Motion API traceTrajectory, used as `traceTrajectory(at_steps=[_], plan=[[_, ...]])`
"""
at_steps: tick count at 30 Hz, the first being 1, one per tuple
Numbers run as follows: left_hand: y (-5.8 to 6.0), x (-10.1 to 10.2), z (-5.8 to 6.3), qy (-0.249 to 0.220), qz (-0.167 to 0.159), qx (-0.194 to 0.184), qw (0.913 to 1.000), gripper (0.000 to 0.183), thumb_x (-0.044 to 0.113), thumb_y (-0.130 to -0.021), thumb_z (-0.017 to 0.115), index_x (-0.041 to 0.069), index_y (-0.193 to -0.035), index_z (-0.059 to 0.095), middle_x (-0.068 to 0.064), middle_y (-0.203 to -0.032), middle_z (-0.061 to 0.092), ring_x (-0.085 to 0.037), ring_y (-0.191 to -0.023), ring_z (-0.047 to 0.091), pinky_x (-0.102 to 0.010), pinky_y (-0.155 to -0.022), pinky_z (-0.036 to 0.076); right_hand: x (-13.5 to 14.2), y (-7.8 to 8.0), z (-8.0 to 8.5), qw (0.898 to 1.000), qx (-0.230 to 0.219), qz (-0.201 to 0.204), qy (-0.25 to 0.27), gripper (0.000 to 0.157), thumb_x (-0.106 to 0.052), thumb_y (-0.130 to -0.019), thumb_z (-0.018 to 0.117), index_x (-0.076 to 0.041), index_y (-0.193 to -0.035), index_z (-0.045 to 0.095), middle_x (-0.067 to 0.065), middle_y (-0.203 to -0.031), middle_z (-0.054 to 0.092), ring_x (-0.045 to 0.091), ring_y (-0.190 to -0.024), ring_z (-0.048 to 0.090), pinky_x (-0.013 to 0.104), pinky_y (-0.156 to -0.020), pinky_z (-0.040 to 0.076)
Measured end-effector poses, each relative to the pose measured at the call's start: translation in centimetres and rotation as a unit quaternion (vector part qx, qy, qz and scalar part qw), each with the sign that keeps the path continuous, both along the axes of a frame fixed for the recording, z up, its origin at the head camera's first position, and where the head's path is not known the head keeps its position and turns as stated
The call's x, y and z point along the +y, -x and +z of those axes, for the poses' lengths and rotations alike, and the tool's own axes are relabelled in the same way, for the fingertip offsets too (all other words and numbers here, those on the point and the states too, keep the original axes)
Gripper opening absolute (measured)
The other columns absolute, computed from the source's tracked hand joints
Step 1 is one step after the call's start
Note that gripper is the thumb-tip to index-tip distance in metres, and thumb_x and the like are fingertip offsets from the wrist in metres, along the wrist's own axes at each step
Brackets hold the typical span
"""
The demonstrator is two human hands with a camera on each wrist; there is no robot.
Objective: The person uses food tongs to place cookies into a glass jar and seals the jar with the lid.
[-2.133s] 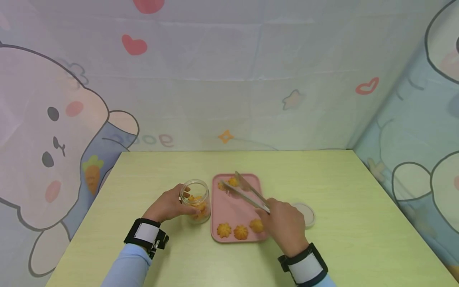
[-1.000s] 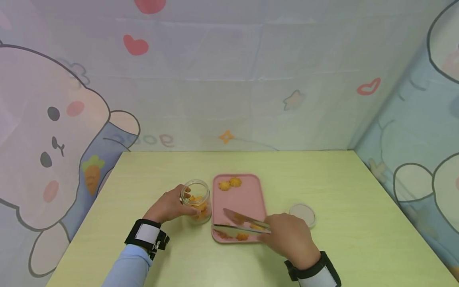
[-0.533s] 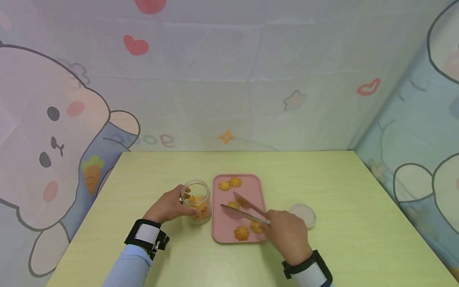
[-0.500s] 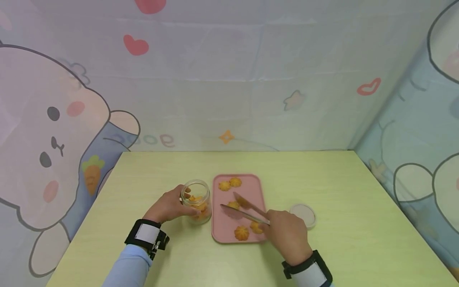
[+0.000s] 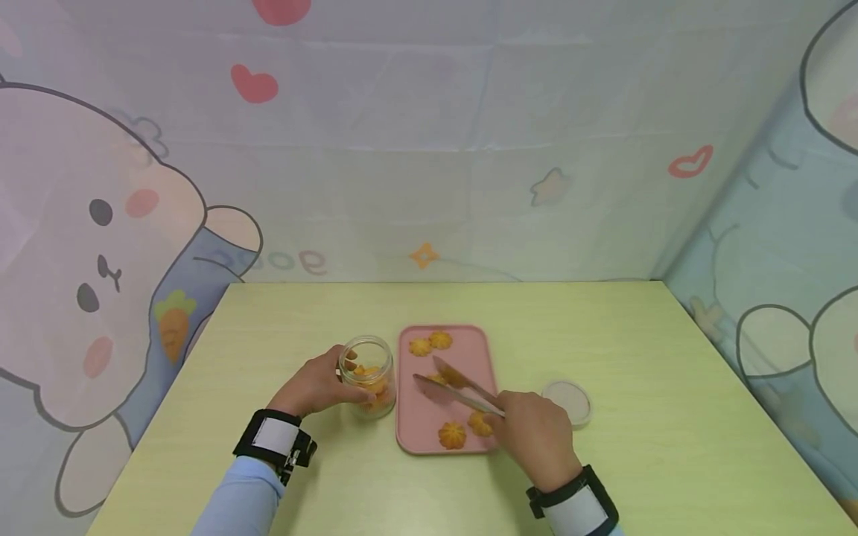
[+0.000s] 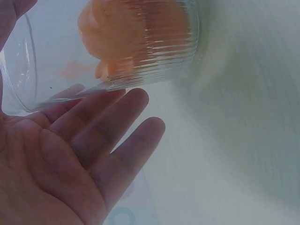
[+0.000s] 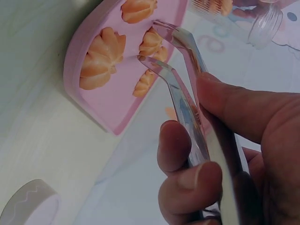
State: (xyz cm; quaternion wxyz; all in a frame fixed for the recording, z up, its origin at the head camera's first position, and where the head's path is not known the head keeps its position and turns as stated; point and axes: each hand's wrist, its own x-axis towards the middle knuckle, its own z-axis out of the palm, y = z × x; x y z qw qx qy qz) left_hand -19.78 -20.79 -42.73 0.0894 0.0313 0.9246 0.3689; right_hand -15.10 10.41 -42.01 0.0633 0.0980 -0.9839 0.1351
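Note:
My left hand (image 5: 322, 383) holds a clear glass jar (image 5: 378, 393) upright, thumb at the front and fingers behind. Several yellow flower-shaped cookies lie inside the jar, seen blurred through the ribbed glass in the left wrist view. My right hand (image 5: 536, 435) grips metal tongs (image 5: 469, 398), whose tips reach over the pink tray (image 5: 418, 428). A cookie (image 7: 151, 41) sits between the tong tips; whether it touches the tray, I cannot tell. Two cookies (image 5: 430, 343) lie at the tray's back, and two more (image 5: 452, 435) near its front right.
A round white lid (image 5: 568, 402) lies on the pale yellow-green table (image 5: 322, 491), right of the tray and partly behind my right hand. A cartoon-printed cloth (image 5: 375, 171) hangs behind the table.
The tongs have gone from the tray's back to its front-left cookie, then back toward the middle with that cookie between their tips. My left hand and the jar have stayed put.

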Motion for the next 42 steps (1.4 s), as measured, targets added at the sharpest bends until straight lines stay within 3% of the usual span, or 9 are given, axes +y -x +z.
traceTrajectory(at_steps=[6,15,20,42], plan=[[-0.1,0.1,0.0,0.001,0.002,-0.002,1.0,0.085,0.042,-0.064,0.084,0.004,-0.131,0.047,-0.013,-0.117,0.063,-0.025,-0.102,0.056,-0.05,-0.09,0.047,0.2,-0.1,-0.3,1.0,0.02,0.001,0.002,0.02,-0.031,-0.075,0.078,-0.014,-0.071,0.068,-0.001,-0.051,0.056,0.014,-0.041,0.044,0.028,-0.033,0.032],[-0.2,0.2,0.0,0.002,0.003,0.002,1.0,0.084,0.041,-0.065,0.084,0.003,-0.13,0.048,-0.014,-0.117,0.063,-0.026,-0.103,0.056,-0.051,-0.09,0.047,0.3,-0.1,0.2,1.0,0.008,-0.01,0.019,0.022,-0.033,-0.079,0.075,-0.013,-0.072,0.067,-0.001,-0.051,0.055,0.015,-0.041,0.044,0.028,-0.034,0.031],[-0.2,0.3,0.2,0.007,0.0,0.003,1.0,0.083,0.04,-0.065,0.084,0.002,-0.129,0.048,-0.014,-0.116,0.063,-0.026,-0.102,0.056,-0.051,-0.09,0.047,0.6,-0.1,0.4,0.999,0.035,-0.008,0.027,0.02,-0.032,-0.079,0.075,-0.012,-0.077,0.07,0.0,-0.051,0.055,0.015,-0.039,0.043,0.028,-0.032,0.029],[0.0,0.1,0.1,0.007,-0.018,0.005,0.9998,0.094,0.046,-0.065,0.082,0.001,-0.137,0.042,-0.016,-0.124,0.061,-0.029,-0.11,0.054,-0.053,-0.093,0.045,-0.5,-0.5,3.8,0.99,0.124,0.008,0.063,0.02,-0.031,-0.079,0.076,-0.012,-0.081,0.07,-0.001,-0.051,0.055,0.012,-0.038,0.04,0.025,-0.03,0.025]])
